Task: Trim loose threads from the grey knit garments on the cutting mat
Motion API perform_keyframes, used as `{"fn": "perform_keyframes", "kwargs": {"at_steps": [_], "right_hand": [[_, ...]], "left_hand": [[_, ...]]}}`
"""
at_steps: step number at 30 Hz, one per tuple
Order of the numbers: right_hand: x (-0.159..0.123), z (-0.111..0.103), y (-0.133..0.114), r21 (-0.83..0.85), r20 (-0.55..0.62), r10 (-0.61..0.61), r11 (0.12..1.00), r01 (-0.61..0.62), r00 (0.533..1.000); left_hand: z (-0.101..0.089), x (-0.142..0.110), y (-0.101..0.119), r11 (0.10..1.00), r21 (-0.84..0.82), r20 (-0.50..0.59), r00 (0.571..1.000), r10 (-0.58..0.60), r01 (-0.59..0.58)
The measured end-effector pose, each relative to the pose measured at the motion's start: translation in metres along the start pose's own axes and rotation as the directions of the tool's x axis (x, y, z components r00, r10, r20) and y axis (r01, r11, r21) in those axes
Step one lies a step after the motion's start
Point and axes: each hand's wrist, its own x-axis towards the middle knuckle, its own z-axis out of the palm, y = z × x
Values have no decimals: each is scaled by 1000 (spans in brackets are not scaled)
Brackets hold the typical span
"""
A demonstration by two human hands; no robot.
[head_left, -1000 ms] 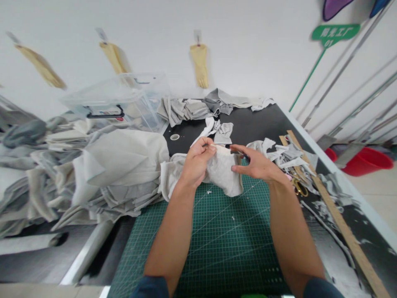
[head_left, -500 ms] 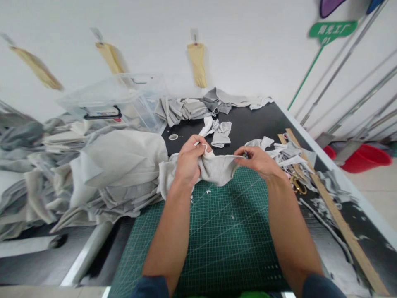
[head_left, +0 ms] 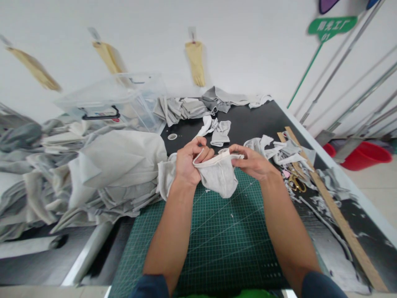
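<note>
A light grey sewn fabric piece (head_left: pixel 219 176) with a white band along its top edge hangs between my hands, above the green cutting mat (head_left: pixel 229 244). My left hand (head_left: pixel 190 161) grips its left end, fingers curled in at the opening. On the right end, my right hand (head_left: pixel 249 161) pinches the edge between thumb and fingers. Another grey fabric piece (head_left: pixel 166 176) lies just left of my left hand. Behind my hands rest a small folded grey piece (head_left: pixel 221 133) and a white roll of tape (head_left: pixel 172 136).
Heaped grey fabric (head_left: pixel 120 161) fills the left side, with a clear plastic box (head_left: pixel 108 103) behind it. To the right lie scraps (head_left: pixel 290 153), gold-handled scissors (head_left: pixel 297 183) and a long wooden ruler (head_left: pixel 338 215). A red bucket (head_left: pixel 367 156) stands beyond the table.
The fabric piece has turned so that its white-banded edge now shows and its body hangs lower. My right hand has shifted slightly left, bringing the hands closer together.
</note>
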Motion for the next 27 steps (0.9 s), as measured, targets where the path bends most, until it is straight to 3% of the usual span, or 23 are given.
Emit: {"fn": "perform_keyframes", "kwargs": {"at_steps": [4,7,10,12,15,19,23,27], "right_hand": [[-3,-2,-2,1,-60,16,1000,-16,998],[-3,-3,-5,-53,-108,14,998,-20,994],[-3,2,-9,-170,-142,-22,985,-2,990],[-2,7,-12,-277,-151,-73,960,28,986],[0,15,-16,-394,-140,-132,917,67,981],[-1,19,-18,-403,-210,-168,912,72,963],[-1,18,-15,-292,-244,-196,949,120,950],[1,17,-9,-247,-293,-256,951,186,921]], "left_hand": [[-7,4,-5,995,98,-57,998,42,-36],[-18,7,-8,945,322,-20,998,63,-53],[-24,7,-9,779,625,122,992,-31,-52],[-23,7,-10,620,773,222,973,-69,-133],[-19,9,-12,467,839,301,953,32,-280],[-18,11,-15,473,820,292,946,139,-322],[-20,10,-15,472,832,252,957,144,-290],[-16,9,-18,542,793,239,961,141,-277]]}}
